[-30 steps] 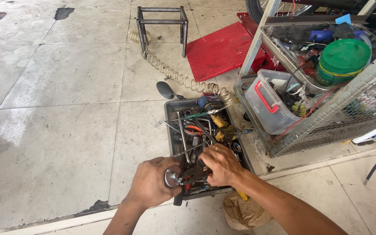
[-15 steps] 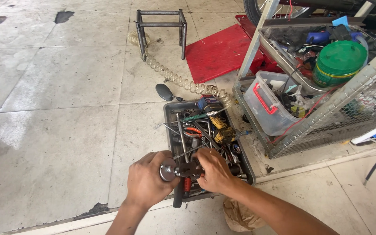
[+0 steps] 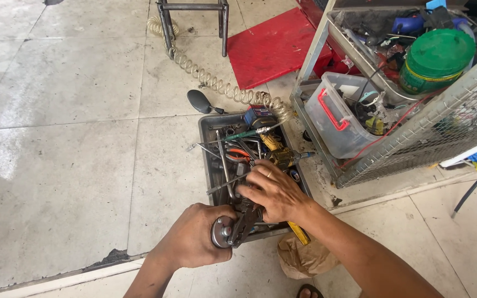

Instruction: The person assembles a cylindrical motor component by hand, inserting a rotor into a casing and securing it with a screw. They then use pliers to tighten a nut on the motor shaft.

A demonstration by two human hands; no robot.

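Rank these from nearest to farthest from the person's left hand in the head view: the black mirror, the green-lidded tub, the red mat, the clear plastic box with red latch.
From the left hand:
1. Black mirror, lying on the floor just beyond the tool tray's left corner.
2. Clear plastic box, to the right, in the wire cart's lower shelf.
3. Red mat, far ahead on the floor.
4. Green-lidded tub, far right, on the cart's upper shelf.

A round green tub (image 3: 436,60) with a green lid stands in the wire rack at upper right, a yellow-edged label band around its side; a clear plastic box (image 3: 335,117) with red latches sits on the rack's lower shelf; a crumpled brown paper bag (image 3: 303,259) lies on the floor below the tool tray.
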